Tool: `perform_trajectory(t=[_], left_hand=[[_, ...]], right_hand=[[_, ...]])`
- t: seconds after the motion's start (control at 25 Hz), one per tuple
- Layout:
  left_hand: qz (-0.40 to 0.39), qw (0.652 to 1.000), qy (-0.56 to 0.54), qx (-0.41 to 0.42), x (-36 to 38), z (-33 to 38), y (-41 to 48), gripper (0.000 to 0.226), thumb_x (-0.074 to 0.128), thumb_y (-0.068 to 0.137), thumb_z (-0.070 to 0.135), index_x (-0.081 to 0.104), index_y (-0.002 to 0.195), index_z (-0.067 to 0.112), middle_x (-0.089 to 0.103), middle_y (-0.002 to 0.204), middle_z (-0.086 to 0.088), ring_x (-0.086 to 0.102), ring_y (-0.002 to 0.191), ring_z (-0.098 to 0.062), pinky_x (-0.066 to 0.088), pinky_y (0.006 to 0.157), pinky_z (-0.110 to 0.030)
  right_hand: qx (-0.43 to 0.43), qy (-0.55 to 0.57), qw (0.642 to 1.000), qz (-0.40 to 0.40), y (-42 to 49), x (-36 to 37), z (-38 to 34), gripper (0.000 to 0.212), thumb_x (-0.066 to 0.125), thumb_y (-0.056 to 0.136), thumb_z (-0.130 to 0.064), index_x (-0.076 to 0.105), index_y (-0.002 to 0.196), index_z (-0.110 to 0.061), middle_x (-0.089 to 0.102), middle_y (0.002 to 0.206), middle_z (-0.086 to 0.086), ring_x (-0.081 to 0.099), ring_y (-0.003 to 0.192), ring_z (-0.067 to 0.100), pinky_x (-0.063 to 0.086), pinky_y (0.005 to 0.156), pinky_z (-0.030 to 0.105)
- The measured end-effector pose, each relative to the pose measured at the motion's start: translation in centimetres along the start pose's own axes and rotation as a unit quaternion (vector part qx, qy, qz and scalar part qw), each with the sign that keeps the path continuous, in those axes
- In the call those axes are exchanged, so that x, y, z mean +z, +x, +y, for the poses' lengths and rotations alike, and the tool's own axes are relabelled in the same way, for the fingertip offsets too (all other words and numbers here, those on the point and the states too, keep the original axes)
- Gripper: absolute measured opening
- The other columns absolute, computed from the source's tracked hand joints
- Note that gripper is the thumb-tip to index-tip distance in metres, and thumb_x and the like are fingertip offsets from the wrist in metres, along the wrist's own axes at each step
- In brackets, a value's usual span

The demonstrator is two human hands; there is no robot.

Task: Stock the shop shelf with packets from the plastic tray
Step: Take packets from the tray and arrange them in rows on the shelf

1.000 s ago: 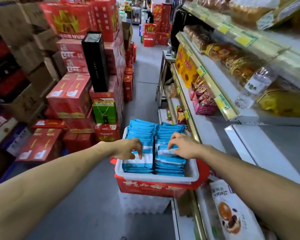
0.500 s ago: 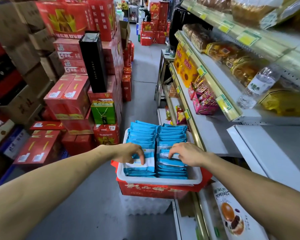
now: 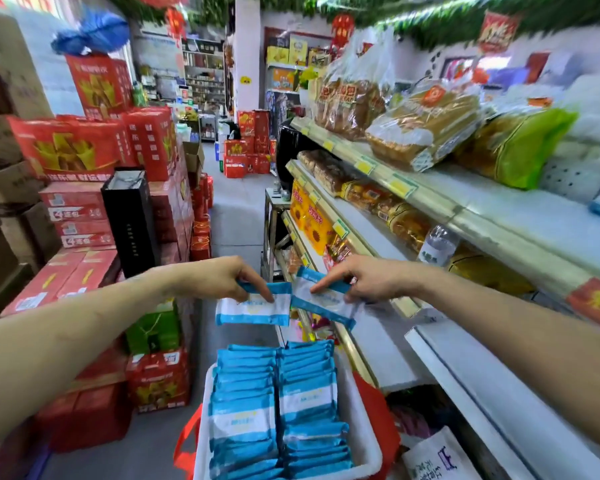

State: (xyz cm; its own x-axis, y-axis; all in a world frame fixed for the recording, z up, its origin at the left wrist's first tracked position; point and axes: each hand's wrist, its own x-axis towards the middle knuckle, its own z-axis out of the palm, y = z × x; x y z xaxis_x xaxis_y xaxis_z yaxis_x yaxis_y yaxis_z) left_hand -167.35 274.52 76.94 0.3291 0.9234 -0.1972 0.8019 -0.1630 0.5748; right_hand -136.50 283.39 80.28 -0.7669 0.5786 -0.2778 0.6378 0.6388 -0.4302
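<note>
A white plastic tray [image 3: 364, 403] at the bottom centre holds two rows of blue-and-white packets [image 3: 274, 403]. My left hand [image 3: 219, 277] pinches the top edge of one blue-and-white packet [image 3: 253, 306] above the tray. My right hand [image 3: 361, 278] pinches a second packet [image 3: 323, 301], tilted, just to its right. Both packets hang in the air level with the lower shop shelf [image 3: 378, 344] on the right.
Bread and snack bags fill the upper shelves [image 3: 413, 188] on the right. A water bottle [image 3: 437, 245] stands on the middle shelf. Red gift boxes [image 3: 70, 147] and a black box [image 3: 130, 220] are stacked on the left. The aisle floor [image 3: 236, 216] runs ahead between them.
Both hands have lifted out of the tray, each with one packet, to well above it. The camera has tilted upward, showing the upper shelves and ceiling.
</note>
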Motion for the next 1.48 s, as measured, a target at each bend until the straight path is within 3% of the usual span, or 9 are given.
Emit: perform_trajectory(t=[0.24, 0.36, 0.6, 0.72, 0.8, 0.96, 1.2, 1.36, 1.48], left_hand=[[0.021, 0.992, -0.012, 0.124, -11.9, 9.5, 5.3, 0.053, 0.059, 0.096, -0.006, 0.078, 0.116, 0.040, 0.074, 0.120, 0.014, 0.070, 0.099, -0.012, 0.056, 0.082, -0.028], [0.010, 0.979, -0.003, 0.202, -14.8, 15.6, 8.7, 0.054, 0.058, 0.097, -0.006, 0.074, 0.123, 0.039, 0.070, 0.130, 0.010, 0.068, 0.110, -0.023, 0.055, 0.090, -0.044], [-0.023, 0.954, -0.001, 0.298, -14.0, 27.3, 14.8, 0.054, 0.058, 0.101, -0.001, 0.067, 0.134, 0.041, 0.068, 0.131, 0.009, 0.067, 0.104, -0.021, 0.056, 0.081, -0.029], [-0.043, 0.952, 0.016, 0.302, -12.6, 30.9, 17.6, 0.054, 0.058, 0.102, 0.003, 0.065, 0.134, 0.046, 0.067, 0.133, 0.010, 0.063, 0.115, -0.033, 0.054, 0.094, -0.051], [-0.051, 0.954, 0.023, 0.295, -11.7, 33.3, 18.7, 0.055, 0.057, 0.103, 0.003, 0.065, 0.133, 0.048, 0.068, 0.132, 0.009, 0.066, 0.110, -0.026, 0.055, 0.090, -0.050], [-0.044, 0.958, 0.027, 0.281, -10.2, 36.6, 20.7, 0.055, 0.053, 0.102, -0.005, 0.065, 0.135, 0.037, 0.068, 0.125, 0.010, 0.069, 0.087, -0.003, 0.051, 0.064, -0.021], [-0.048, 0.963, 0.048, 0.262, -9.6, 38.1, 24.4, 0.062, 0.056, 0.100, -0.004, 0.066, 0.131, 0.048, 0.062, 0.130, 0.008, 0.063, 0.111, -0.020, 0.055, 0.074, -0.023], [-0.057, 0.953, 0.084, 0.287, -9.6, 38.9, 27.5, 0.063, 0.059, 0.100, -0.002, 0.065, 0.129, 0.054, 0.063, 0.128, 0.008, 0.064, 0.106, -0.018, 0.056, 0.070, -0.019], [-0.079, 0.941, 0.084, 0.317, -9.1, 40.0, 30.1, 0.064, 0.062, 0.097, -0.002, 0.065, 0.128, 0.054, 0.062, 0.131, 0.011, 0.064, 0.109, -0.014, 0.059, 0.079, -0.024]], right_hand=[[0.054, -0.023, 0.993, 0.103, -8.7, -13.7, -0.6, 0.063, 0.064, 0.093, 0.001, 0.067, 0.124, -0.054, 0.068, 0.118, -0.013, 0.060, 0.085, 0.013, 0.047, 0.070, 0.028], [0.102, -0.018, 0.981, 0.163, -15.1, -18.1, 0.8, 0.060, 0.066, 0.093, 0.000, 0.067, 0.127, -0.050, 0.067, 0.121, -0.017, 0.064, 0.094, 0.009, 0.054, 0.078, 0.025], [0.293, -0.055, 0.920, 0.253, -29.3, -22.4, 9.5, 0.068, 0.062, 0.092, 0.003, 0.062, 0.129, -0.054, 0.053, 0.137, -0.010, 0.057, 0.113, 0.012, 0.051, 0.097, 0.030], [0.353, -0.077, 0.898, 0.252, -32.6, -21.9, 14.3, 0.071, 0.059, 0.092, 0.004, 0.058, 0.135, -0.052, 0.047, 0.143, -0.008, 0.054, 0.115, 0.016, 0.050, 0.097, 0.034], [0.357, -0.073, 0.896, 0.255, -33.3, -21.7, 17.0, 0.070, 0.058, 0.092, 0.005, 0.058, 0.138, -0.047, 0.047, 0.143, -0.006, 0.054, 0.114, 0.016, 0.050, 0.093, 0.030], [0.353, -0.072, 0.902, 0.240, -32.8, -22.6, 21.1, 0.070, 0.059, 0.093, 0.005, 0.055, 0.140, -0.046, 0.046, 0.147, -0.004, 0.054, 0.119, 0.019, 0.051, 0.103, 0.036], [0.331, -0.126, 0.904, 0.241, -31.0, -23.7, 24.1, 0.069, 0.058, 0.094, -0.001, 0.049, 0.148, -0.042, 0.051, 0.141, -0.008, 0.054, 0.114, 0.017, 0.045, 0.090, 0.027], [0.332, -0.257, 0.879, 0.226, -30.8, -22.9, 25.5, 0.063, 0.063, 0.093, -0.013, 0.049, 0.147, -0.042, 0.042, 0.152, -0.007, 0.038, 0.137, 0.021, 0.031, 0.116, 0.043], [0.341, -0.286, 0.867, 0.225, -31.1, -22.2, 25.3, 0.060, 0.059, 0.096, -0.020, 0.045, 0.148, -0.047, 0.038, 0.155, -0.010, 0.029, 0.141, 0.023, 0.026, 0.119, 0.049]])
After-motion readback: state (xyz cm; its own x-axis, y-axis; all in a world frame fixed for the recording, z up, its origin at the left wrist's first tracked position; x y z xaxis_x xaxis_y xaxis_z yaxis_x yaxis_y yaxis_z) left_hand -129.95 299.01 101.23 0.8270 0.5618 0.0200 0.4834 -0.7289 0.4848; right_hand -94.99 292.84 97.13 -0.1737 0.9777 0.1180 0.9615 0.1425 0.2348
